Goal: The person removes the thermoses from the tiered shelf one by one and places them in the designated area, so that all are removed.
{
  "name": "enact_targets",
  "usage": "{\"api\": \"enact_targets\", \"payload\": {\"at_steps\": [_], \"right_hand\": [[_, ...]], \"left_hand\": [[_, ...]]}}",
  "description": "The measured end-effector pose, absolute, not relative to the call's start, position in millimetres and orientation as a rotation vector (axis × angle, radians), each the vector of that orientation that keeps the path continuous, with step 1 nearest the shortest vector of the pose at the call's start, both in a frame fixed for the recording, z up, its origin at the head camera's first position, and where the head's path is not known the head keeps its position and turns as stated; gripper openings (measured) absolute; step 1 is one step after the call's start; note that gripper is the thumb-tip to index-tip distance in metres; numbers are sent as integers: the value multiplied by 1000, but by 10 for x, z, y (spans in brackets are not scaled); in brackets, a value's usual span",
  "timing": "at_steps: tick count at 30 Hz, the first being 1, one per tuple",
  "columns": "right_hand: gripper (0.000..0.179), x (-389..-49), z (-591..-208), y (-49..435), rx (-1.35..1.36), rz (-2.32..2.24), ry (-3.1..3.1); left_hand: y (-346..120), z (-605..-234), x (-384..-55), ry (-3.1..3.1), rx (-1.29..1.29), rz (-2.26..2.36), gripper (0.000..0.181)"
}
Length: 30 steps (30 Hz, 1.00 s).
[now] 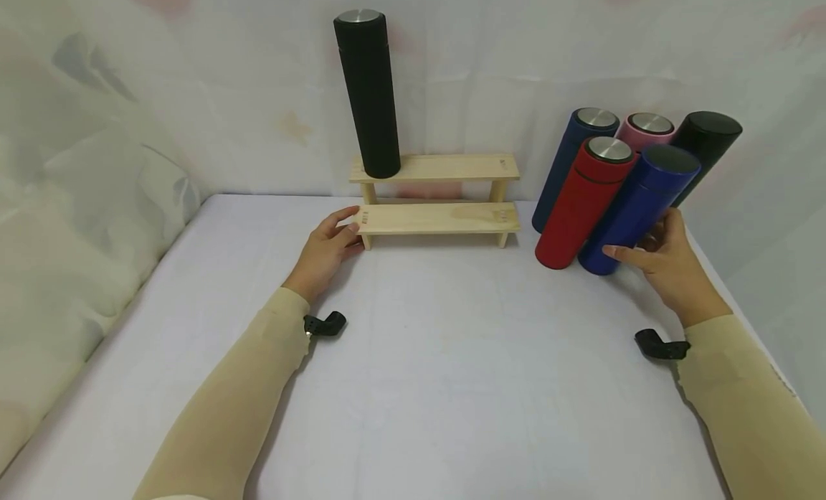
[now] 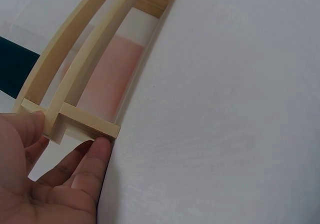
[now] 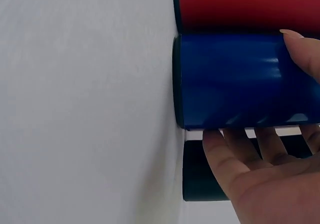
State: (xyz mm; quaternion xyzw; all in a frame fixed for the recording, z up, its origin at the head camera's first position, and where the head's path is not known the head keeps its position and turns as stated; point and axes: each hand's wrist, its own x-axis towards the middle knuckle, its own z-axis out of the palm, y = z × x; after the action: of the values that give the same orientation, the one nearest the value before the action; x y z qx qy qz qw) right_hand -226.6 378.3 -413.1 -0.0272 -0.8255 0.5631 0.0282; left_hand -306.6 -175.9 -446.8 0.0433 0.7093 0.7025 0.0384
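A small two-tier wooden stand (image 1: 439, 219) stands at the back of the table, a tall black thermos flask (image 1: 371, 98) upright on the left of its upper tier. My left hand (image 1: 325, 252) grips the lower tier's left end; in the left wrist view its thumb lies at the board and its fingertips (image 2: 101, 148) touch the leg part. On the right, my right hand (image 1: 677, 270) holds a glossy blue flask (image 1: 635, 209) low on its body. The right wrist view shows the thumb on one side of this blue flask (image 3: 230, 82) and several fingers on the other, its base near the cloth.
Around the blue flask stand a red flask (image 1: 584, 206), a dark blue flask (image 1: 577, 148), a pink flask (image 1: 645, 134) and a black flask (image 1: 706, 145), close together. White cloth (image 1: 452, 356) covers the table. A patterned curtain (image 1: 258, 91) hangs behind it.
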Motion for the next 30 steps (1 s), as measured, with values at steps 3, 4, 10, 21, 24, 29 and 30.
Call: {"api": "enact_targets", "payload": {"at_steps": [3,4,10,21,24,29,30], "right_hand": [[109,-2269,-4108,3796,-73,1708,-2574],[110,-2267,-4100,3802,-69,1694,-2583],[103,-2244,-4060,3892,-59,1567,-2666],[71,-2152,-3932,4038,45,1825,-2397],[69,-2139,-3911,4059,117,2019,-2204],[64,-2099,-3871,4101,173,2139,-2055],[64,-2092,-3864,4108,176,2149,-2039]], "left_hand": [[-1765,-4470,-3062,2168,132,2158,49],[-1766,-4470,-3062,2167,135,2158,50],[-1760,-4466,-3064,2164,152,2162,49],[-1772,-4473,-3069,2165,145,2158,49],[-1772,-4466,-3064,2172,155,2151,50],[-1767,-4461,-3057,2183,161,2146,49],[-1765,-4461,-3057,2184,159,2147,49]]}}
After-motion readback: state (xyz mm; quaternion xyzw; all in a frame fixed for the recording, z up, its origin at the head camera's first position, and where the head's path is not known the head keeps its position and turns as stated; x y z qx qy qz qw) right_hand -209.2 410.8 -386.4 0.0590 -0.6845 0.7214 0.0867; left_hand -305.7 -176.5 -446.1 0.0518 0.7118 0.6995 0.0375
